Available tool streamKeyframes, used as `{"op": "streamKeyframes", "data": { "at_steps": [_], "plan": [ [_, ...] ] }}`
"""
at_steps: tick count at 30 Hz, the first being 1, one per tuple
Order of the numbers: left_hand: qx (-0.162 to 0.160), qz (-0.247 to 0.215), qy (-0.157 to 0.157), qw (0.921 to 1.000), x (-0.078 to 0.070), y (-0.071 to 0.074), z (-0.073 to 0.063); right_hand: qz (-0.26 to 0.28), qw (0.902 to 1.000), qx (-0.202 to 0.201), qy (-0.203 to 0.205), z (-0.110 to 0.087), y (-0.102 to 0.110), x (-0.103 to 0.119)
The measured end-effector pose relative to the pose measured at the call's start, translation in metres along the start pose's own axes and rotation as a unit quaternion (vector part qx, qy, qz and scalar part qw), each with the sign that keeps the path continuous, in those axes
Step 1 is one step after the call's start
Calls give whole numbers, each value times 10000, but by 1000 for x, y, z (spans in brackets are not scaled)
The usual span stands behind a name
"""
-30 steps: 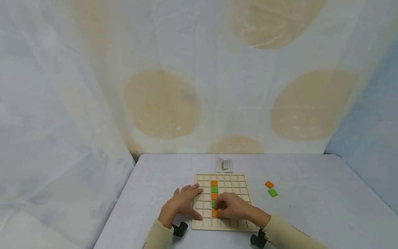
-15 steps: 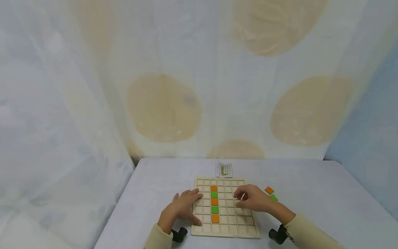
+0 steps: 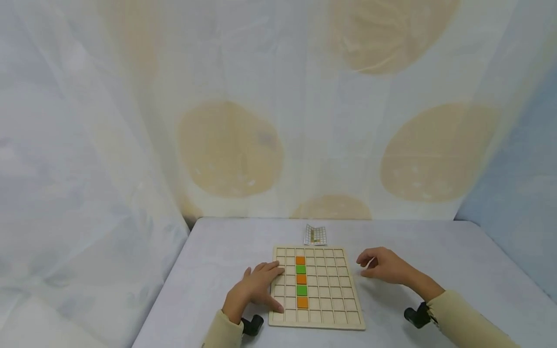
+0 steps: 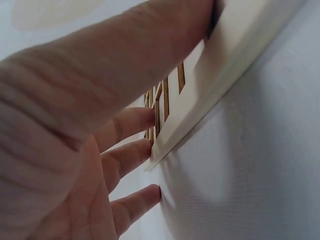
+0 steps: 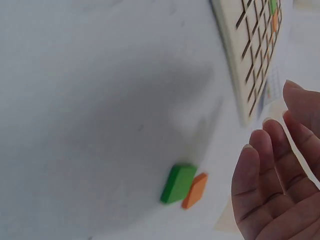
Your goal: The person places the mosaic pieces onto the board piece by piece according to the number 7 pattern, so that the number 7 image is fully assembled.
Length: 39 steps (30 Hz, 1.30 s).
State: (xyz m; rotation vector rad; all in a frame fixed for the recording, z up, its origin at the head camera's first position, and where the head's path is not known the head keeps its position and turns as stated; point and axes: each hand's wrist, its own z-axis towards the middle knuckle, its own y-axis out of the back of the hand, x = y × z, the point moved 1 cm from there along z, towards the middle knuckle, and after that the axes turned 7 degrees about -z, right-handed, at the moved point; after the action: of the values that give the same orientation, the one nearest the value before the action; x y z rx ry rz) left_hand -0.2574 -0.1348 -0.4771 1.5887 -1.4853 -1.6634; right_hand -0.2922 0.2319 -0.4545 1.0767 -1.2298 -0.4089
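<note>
A pale wooden grid board [image 3: 330, 290] lies on the table with orange and green square tiles alternating down one column, among them a green tile [image 3: 301, 290] and an orange tile [image 3: 302, 302]. My left hand [image 3: 254, 290] rests along the board's left edge, fingers spread and thumb on its near left part. Off the board's right side, my right hand [image 3: 387, 266] hovers over the table with loosely bent fingers and nothing between them. Beneath it, the right wrist view shows a loose green tile [image 5: 179, 184] beside a loose orange tile [image 5: 195, 191]; the hand hides both in the head view.
A small folded card [image 3: 315, 235] printed with a coloured grid stands just behind the board. The white table [image 3: 457, 270] extends to the right, and a patterned curtain [image 3: 330, 121] hangs behind it.
My right hand has left the lowest orange tile in the column and moved right, past the board's edge to above the loose tiles. The left hand has stayed on the board.
</note>
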Motion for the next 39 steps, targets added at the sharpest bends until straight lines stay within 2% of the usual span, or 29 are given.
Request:
{"op": "streamKeyframes", "data": {
  "at_steps": [5, 11, 15, 18, 22, 26, 33, 39],
  "plan": [
    [7, -43, -24, 10000, -2, 2, 0, -64, 9999, -76, 139, -8, 10, -19],
    [24, -67, -4, 10000, -2, 3, -1, 265, 9996, -23, 64, -13, 12, -40],
    [3, -69, 47, 10000, 0, 3, 1, 539, 9984, -86, -116, -14, 9, -53],
    [9, -95, 32, 9999, 0, 3, 2, 642, 9969, -104, -431, -17, 6, -60],
    [42, -132, 9, 9999, -1, 2, 1, 567, 9953, -93, -785, -21, 2, -65],
    [31, -181, 16, 9998, -3, 1, -2, 403, 9949, -147, -917, -21, -1, -68],
    [1, -200, 3, 9998, 1, -2, -1, -9, 9886, -383, -1455, -15, -9, -70],
    [-23, -152, -3, 9999, 1, -2, 2, -276, 9855, -274, -1654, -12, -11, -66]
  ]
}}
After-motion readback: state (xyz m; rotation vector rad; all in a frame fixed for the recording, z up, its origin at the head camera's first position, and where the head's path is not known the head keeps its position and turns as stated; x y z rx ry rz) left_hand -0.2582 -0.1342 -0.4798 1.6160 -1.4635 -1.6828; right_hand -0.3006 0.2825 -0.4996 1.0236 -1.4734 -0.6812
